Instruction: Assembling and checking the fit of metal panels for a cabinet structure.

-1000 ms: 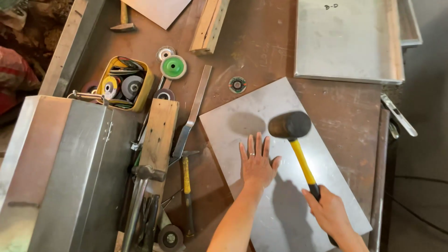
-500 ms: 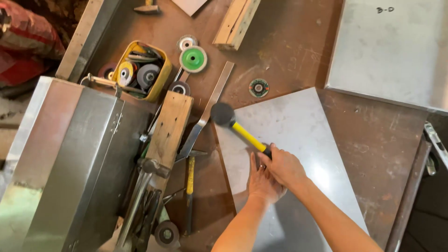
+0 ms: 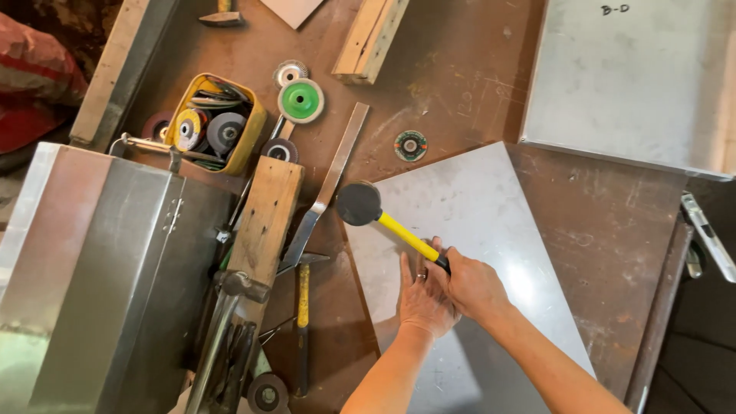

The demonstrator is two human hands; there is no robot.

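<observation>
Several grinding discs (image 3: 207, 129) fill yellow tub (image 3: 253, 130).

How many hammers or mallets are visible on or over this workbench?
3, perhaps more hidden. The black rubber mallet with yellow handle is in the right hand; a yellow-handled metal hammer lies beside the wooden block; another hammer head sits at the top edge.

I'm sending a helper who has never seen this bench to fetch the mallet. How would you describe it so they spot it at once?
Find the grey metal sheet lying flat in the middle of the brown workbench. At its left edge the right hand grips the mallet, beside the left hand pressed flat on the sheet. Its round black head and bright yellow handle set it apart from the slimmer hammer left of the sheet.
</observation>
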